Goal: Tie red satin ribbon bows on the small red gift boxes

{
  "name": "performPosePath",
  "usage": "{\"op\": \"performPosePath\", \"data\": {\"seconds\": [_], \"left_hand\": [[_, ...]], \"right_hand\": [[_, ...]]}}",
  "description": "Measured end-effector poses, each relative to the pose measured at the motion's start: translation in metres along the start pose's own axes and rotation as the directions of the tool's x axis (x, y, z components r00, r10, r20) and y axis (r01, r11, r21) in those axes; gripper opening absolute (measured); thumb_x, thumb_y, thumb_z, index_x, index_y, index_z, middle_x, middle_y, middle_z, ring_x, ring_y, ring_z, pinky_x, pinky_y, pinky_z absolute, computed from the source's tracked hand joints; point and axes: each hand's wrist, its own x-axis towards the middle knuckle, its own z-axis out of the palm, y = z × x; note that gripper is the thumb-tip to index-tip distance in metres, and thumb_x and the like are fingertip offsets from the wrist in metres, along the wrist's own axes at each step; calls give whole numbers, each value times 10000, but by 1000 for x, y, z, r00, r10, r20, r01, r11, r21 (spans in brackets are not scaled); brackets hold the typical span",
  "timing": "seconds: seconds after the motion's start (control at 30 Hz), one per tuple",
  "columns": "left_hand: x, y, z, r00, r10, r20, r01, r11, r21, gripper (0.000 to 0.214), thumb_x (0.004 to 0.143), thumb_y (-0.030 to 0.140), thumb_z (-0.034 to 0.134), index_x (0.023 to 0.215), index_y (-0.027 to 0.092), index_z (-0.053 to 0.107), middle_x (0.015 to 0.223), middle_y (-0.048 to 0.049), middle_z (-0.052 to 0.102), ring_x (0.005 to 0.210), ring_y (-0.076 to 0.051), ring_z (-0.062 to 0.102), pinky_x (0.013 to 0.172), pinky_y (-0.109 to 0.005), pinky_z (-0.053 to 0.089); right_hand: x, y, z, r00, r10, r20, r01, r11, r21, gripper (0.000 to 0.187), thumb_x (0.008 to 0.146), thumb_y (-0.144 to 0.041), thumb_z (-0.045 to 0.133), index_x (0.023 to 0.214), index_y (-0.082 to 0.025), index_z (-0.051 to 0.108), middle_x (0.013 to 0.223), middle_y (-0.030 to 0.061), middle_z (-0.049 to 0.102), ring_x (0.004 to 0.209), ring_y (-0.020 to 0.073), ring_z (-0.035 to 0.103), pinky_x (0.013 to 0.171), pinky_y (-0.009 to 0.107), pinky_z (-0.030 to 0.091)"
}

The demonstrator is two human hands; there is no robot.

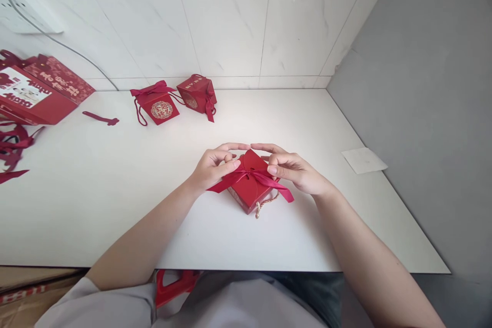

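Observation:
A small red gift box (pixel 245 196) lies on the white table with a corner toward me. Crimson ribbon (pixel 230 179) is tied across its top, its tails hanging to both sides. From the left my left hand (pixel 217 164) holds the box, thumb on top near the ribbon. My right hand (pixel 294 168) grips the opposite side the same way. Both index fingers stretch around the far corner and almost meet there. A twisted gold cord with a small bead (pixel 257 210) hangs at the box's near right side. Some fingers are hidden behind the box.
Two red boxes with ribbons, one (pixel 157 105) and another (pixel 198 95), stand by the tiled wall. At left are red gift bags (pixel 57 87), a ribbon pile (pixel 13 146) and a dark red strip (pixel 100 118). A white paper (pixel 364 160) lies by the grey partition (pixel 430 113).

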Motion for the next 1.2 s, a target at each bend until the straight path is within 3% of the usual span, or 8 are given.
{"op": "performPosePath", "data": {"seconds": [0.1, 0.17, 0.27, 0.4, 0.57, 0.83, 1.0, 1.2], "left_hand": [[0, 6, -4, 998, 23, -58, -18, 997, 79, 197, 832, 354, 669, 770, 179, 602, 1349, -84, 561, 1122, -227, 589, 885, -351, 496], [-1, 15, -9, 986, 27, -163, 8, 978, 208, 268, 830, 419, 658, 1006, 223, 610, 1269, -71, 599, 1078, -208, 583, 814, -309, 497], [-6, 32, -21, 967, -121, -226, 214, 866, 452, 381, 887, 539, 531, 802, 184, 644, 845, -39, 674, 742, -160, 585, 675, -281, 454], [-14, 51, -33, 855, -513, -76, 457, 676, 578, 596, 872, 633, 487, 551, 156, 644, 570, -44, 630, 518, -134, 541, 555, -275, 410], [-15, 59, -27, 649, -707, 281, 575, 697, 428, 489, 823, 622, 584, 801, 172, 774, 871, -98, 764, 653, -187, 699, 620, -278, 508], [-11, 46, -25, 754, -577, 313, 516, 816, 260, 366, 851, 516, 622, 782, 188, 770, 943, -95, 768, 923, -224, 712, 794, -313, 558], [-9, 39, -27, 769, -522, 369, 477, 853, 212, 352, 859, 456, 634, 656, 184, 728, 809, -82, 752, 927, -240, 711, 801, -337, 554], [-8, 38, -27, 784, -446, 431, 399, 895, 199, 295, 865, 376, 638, 684, 182, 766, 864, -97, 729, 919, -240, 680, 788, -334, 539]], "right_hand": [[0, 0, 1, 1000, 7, -26, -7, 1000, -1, 284, 927, -393, 595, 712, -213, 638, 1456, 24, 482, 1257, 266, 540, 992, 422, 456], [0, -1, 1, 999, 8, -36, -8, 1000, 0, 258, 922, -398, 601, 738, -225, 657, 1457, 16, 484, 1299, 269, 507, 1031, 427, 440], [-1, -2, 3, 999, 15, -45, -15, 1000, 3, 249, 910, -421, 612, 758, -238, 687, 1473, 9, 473, 1338, 279, 474, 1050, 433, 442], [-1, -4, 5, 998, 16, -67, -15, 1000, 8, 270, 908, -434, 610, 737, -243, 694, 1469, 7, 482, 1355, 276, 460, 1083, 434, 418], [0, -6, 8, 997, 40, -68, -39, 999, 16, 270, 918, -426, 598, 756, -239, 708, 1438, 26, 503, 1351, 263, 465, 1087, 419, 407], [1, -4, 8, 987, 46, -156, -33, 996, 81, 338, 905, -398, 624, 631, -202, 612, 1407, 36, 527, 1293, 258, 508, 932, 372, 486], [2, -3, 7, 983, 49, -177, -33, 995, 92, 387, 902, -419, 620, 585, -202, 574, 1361, 28, 556, 1322, 263, 465, 877, 357, 482], [3, -2, 7, 975, 59, -215, -46, 997, 67, 419, 899, -430, 617, 550, -207, 553, 1293, 41, 598, 1349, 250, 433, 1007, 382, 405]]}}
